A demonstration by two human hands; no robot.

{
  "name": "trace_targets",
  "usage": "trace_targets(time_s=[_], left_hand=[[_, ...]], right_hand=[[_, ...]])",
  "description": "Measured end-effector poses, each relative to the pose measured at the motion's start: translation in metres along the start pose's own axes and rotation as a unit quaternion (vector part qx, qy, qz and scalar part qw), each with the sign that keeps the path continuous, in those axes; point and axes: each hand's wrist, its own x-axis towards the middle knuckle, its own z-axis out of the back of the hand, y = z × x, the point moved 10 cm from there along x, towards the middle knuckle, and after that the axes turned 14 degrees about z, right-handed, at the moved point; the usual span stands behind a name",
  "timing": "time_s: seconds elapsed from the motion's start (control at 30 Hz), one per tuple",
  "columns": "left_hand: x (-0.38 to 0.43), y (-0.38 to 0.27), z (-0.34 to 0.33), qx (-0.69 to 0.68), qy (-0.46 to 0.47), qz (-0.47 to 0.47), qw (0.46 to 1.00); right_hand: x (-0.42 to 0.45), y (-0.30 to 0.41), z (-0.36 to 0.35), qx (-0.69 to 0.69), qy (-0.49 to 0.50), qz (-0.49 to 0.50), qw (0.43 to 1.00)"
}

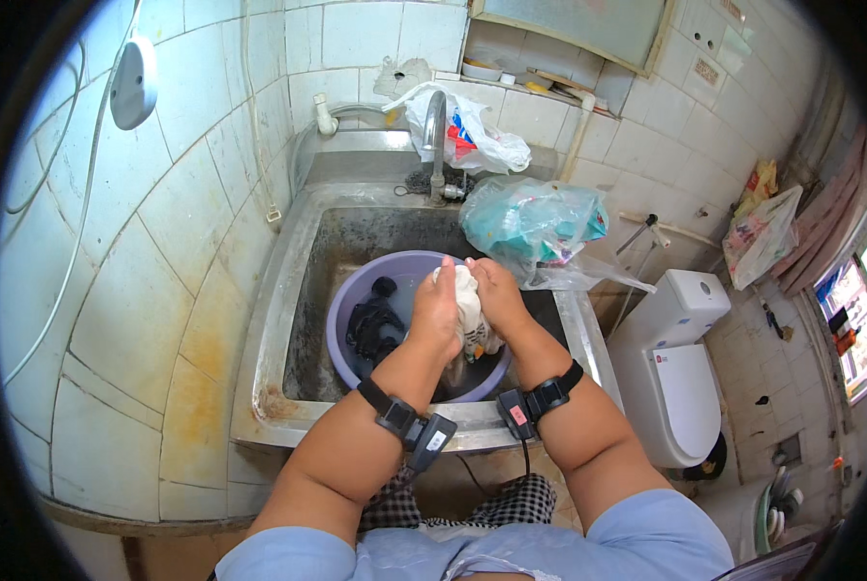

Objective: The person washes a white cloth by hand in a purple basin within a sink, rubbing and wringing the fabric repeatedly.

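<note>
A bunched white cloth [469, 309] with some dark print hangs between my two hands, over a purple plastic basin [340, 305]. My left hand [437, 309] grips it from the left side, thumb upward. On the other side my right hand [497, 296] closes around the same cloth, the two thumbs close together at the top. Cloudy water [411, 279] fills part of the basin. Dark wet fabric [374, 323] lies in it at the left. The cloth's lower end hangs down by the water; whether it touches is hard to tell.
The basin stands in a stainless steel sink [265, 363] below a metal faucet [437, 138]. A clear plastic bag with teal contents [535, 221] overhangs the sink's right rear edge. Behind the faucet lies a white plastic bag [495, 141]. A white toilet [684, 392] stands at the right.
</note>
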Motion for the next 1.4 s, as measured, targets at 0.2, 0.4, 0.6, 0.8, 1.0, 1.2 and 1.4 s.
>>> trace_targets(time_s=[0.2, 0.4, 0.6, 0.8, 1.0, 1.2, 1.4], left_hand=[[0.001, -0.019, 0.035, -0.057, -0.090, -0.055, 0.993], [-0.006, 0.027, 0.000, -0.105, -0.016, 0.115, 0.988], [-0.001, 0.022, 0.008, -0.051, -0.031, 0.079, 0.995], [-0.007, 0.023, 0.012, -0.103, -0.012, 0.125, 0.987], [-0.023, 0.022, -0.011, -0.002, -0.028, 0.153, 0.988], [-0.002, 0.031, 0.016, -0.084, -0.003, 0.146, 0.986], [-0.004, 0.035, 0.002, -0.045, -0.005, 0.145, 0.988]], right_hand=[[-0.013, 0.096, -0.021, -0.061, 0.082, 0.073, 0.992], [0.000, 0.057, 0.009, -0.117, -0.006, 0.068, 0.991], [-0.004, 0.071, 0.004, -0.090, -0.005, 0.077, 0.993], [-0.016, 0.122, -0.023, -0.107, 0.063, 0.194, 0.973], [-0.004, 0.072, 0.013, -0.108, -0.028, 0.061, 0.992], [-0.019, 0.140, -0.014, -0.101, 0.044, 0.216, 0.970], [0.003, 0.055, 0.013, -0.116, -0.024, 0.050, 0.992]])
